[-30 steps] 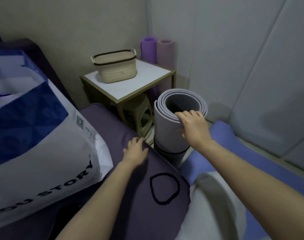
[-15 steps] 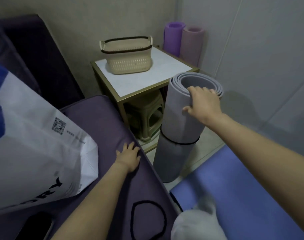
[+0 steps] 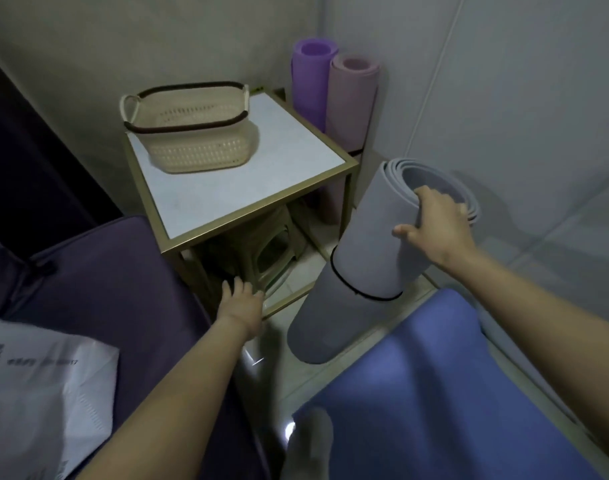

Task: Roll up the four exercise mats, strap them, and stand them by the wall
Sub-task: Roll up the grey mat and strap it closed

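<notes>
A rolled grey mat (image 3: 365, 268) with a black strap (image 3: 362, 293) round its middle leans on the floor, its top tilted right. My right hand (image 3: 434, 225) grips its top rim, fingers hooked inside the roll. My left hand (image 3: 242, 301) rests with straight fingers on the edge of the dark purple cushion (image 3: 116, 289). Two rolled mats stand in the corner against the wall: a purple one (image 3: 311, 81) and a pink one (image 3: 351, 98). A blue mat (image 3: 434, 393) lies unrolled on the floor at the lower right.
A side table (image 3: 247, 174) with a gold frame carries a beige basket (image 3: 188, 129); a plastic stool (image 3: 258, 258) sits under it. A white printed bag (image 3: 39, 393) lies on the cushion at the left. My socked foot (image 3: 308, 445) is at the bottom. Pale walls close in behind and to the right.
The grey mat has moved to the right, away from the table, and now tilts more. My view has risen and shifted; my left hand stays at the cushion's edge.
</notes>
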`<state>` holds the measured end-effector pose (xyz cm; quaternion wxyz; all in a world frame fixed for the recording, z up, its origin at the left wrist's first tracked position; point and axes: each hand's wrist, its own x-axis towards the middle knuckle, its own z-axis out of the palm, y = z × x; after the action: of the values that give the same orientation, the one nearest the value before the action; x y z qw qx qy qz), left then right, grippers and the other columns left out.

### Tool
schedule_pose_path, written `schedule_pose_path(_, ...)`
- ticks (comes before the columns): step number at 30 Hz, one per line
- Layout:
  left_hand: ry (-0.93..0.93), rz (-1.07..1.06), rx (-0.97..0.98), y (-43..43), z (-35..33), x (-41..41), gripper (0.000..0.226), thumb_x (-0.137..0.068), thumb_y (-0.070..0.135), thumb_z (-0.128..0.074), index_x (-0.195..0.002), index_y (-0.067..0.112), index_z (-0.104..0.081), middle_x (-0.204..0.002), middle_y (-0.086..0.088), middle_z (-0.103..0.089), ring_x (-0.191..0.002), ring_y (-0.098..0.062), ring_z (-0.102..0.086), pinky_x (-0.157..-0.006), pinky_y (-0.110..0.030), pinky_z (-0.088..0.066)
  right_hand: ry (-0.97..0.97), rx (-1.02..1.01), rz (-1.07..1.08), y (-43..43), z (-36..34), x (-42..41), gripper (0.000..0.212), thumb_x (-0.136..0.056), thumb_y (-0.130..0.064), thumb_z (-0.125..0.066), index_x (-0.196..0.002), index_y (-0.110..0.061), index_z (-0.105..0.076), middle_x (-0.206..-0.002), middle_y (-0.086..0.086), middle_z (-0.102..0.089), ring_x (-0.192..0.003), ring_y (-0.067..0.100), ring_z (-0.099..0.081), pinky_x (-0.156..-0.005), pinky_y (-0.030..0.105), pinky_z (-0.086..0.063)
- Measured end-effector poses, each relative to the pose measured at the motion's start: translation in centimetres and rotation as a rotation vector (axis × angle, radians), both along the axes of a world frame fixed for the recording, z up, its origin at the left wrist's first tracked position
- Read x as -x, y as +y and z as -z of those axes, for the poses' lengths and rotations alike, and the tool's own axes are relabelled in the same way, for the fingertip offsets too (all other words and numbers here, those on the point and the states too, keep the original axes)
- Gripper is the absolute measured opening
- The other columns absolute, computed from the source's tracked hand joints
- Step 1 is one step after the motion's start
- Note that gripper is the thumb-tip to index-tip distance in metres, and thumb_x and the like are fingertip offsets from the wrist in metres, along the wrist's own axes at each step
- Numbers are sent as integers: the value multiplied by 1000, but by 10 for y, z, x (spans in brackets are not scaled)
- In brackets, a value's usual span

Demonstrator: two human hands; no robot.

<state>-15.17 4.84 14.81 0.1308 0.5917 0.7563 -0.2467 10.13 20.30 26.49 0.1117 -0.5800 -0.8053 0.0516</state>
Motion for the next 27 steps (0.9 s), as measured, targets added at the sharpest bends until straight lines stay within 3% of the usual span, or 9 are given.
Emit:
schedule_pose_path(3,-59,110,-133,47,-39,-12,59,-96,26,-45,-149,17,-20,-157,-13,-11,-145,-35,-1,-117,-56,-1,-58,-41,15,25,-11,0,62,-79,-34,-73,-129,-7,-48,-117,14,-57,-112,33,-50,-92,42,-33)
schedule_pose_path(8,-204,104,-243,130,-80,-11,60,-96,22,-46,-149,22,-20,-158,-8,-10,-146,-31,-4,-117,-54,-2,-107,-28,71,83,-24,0,58,-80,-30,-73,-128,-11,-47,-118,11,-57,-113,31,-48,-94,39,-30)
schedule_pose_path(19,-324,171,-153,273,-105,21,65,-96,33,-49,-150,28,-13,-160,-3,-3,-146,-27,-4,-116,-51,-8,-175,-21,145,220,-28,24,45,-85,-20,-68,-124,-10,-47,-115,12,-55,-110,32,-47,-94,38,-27)
schedule_pose_path(23,-331,254,-181,316,-98,19,65,-95,44,-46,-150,30,-14,-160,-2,-6,-146,-26,-4,-115,-55,-1,-172,-20,81,252,-18,40,44,-84,-16,-68,-123,-9,-48,-115,12,-54,-111,32,-48,-96,38,-27)
schedule_pose_path(27,-313,367,-179,343,-88,15,66,-94,53,-41,-150,30,-16,-159,-1,-10,-146,-27,-7,-115,-59,-4,-152,-60,22,276,-8,58,39,-81,-14,-70,-115,-7,-52,-109,13,-56,-105,33,-51,-95,39,-30)
